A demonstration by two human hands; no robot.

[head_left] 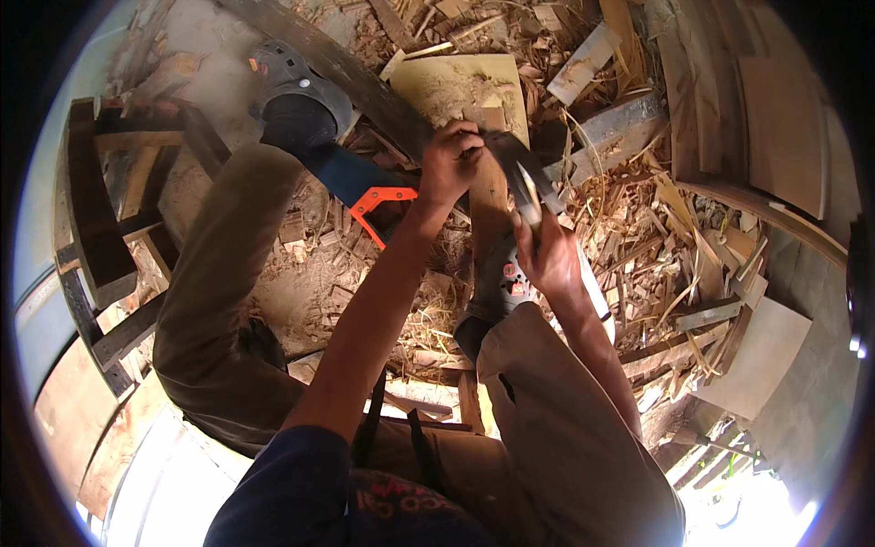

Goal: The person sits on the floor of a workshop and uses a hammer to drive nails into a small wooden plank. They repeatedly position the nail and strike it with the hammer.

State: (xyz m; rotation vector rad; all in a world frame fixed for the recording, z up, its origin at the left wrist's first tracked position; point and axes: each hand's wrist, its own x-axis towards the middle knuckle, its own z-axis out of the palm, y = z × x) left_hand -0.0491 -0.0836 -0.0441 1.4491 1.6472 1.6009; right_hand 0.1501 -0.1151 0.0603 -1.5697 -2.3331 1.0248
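Observation:
My left hand (448,166) is closed, its fingers pinched together at the top of a narrow wooden board (489,205). What sits between those fingers, if anything, is too small to make out. My right hand (552,260) grips a tool with a dark curved head (515,157) and a pale, narrow part near the fingers; its exact kind is unclear. That head hangs over the board, just right of my left hand. Beyond both hands lies a pale flat wooden board (428,87) dusted with sawdust. A handsaw with an orange handle (374,202) rests left of my left hand.
My feet in grey clogs (305,91) flank the work. A long dark beam (342,68) crosses the upper left. Wood chips and offcuts (652,264) cover the ground. A dark wooden frame (109,228) stands left; boards (784,118) lean at right. A flat sheet (756,356) lies lower right.

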